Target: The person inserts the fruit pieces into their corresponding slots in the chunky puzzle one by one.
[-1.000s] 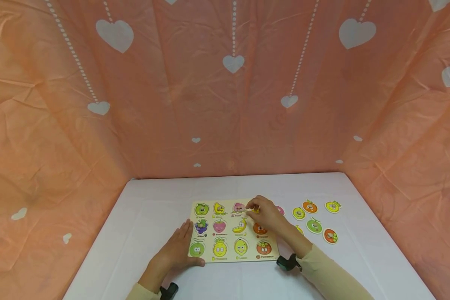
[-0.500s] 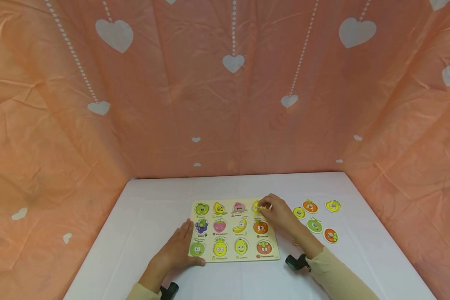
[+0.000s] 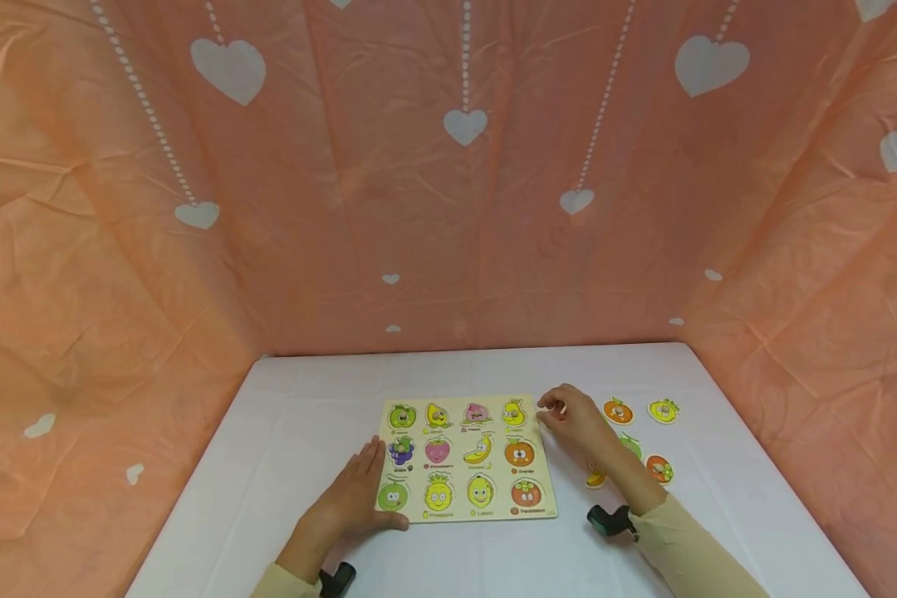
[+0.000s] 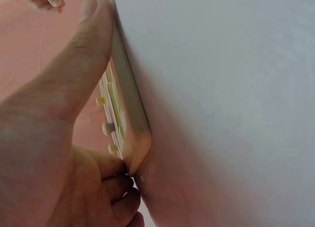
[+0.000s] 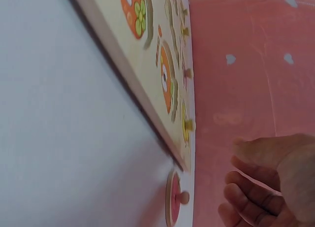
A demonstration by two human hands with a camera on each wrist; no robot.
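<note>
A wooden fruit puzzle board (image 3: 456, 430) lies flat on the white table. My left hand (image 3: 351, 494) rests at its left edge, fingers extended, thumb by the near corner; in the left wrist view the thumb (image 4: 93, 35) lies along the board's side. A knobbed pear piece (image 3: 514, 413) sits in the top right slot, its yellow knob (image 5: 189, 124) visible in the right wrist view. Beyond the right edge hovers my right hand (image 3: 571, 422), fingers loosely bent, holding nothing. Near it on the table is a pink knobbed piece (image 5: 173, 200), hidden by the hand in the head view.
Loose pieces lie right of the board: an orange (image 3: 617, 411), a pineapple (image 3: 664, 411), a persimmon (image 3: 659, 469), a partly covered green piece (image 3: 630, 444) and a yellow one (image 3: 596, 477). Orange cloth with hearts (image 3: 463, 249) walls the table's back and sides.
My right hand has let go of the pear piece, which stays in the top right slot, and has moved right, off the board. The left hand stays where it was.
</note>
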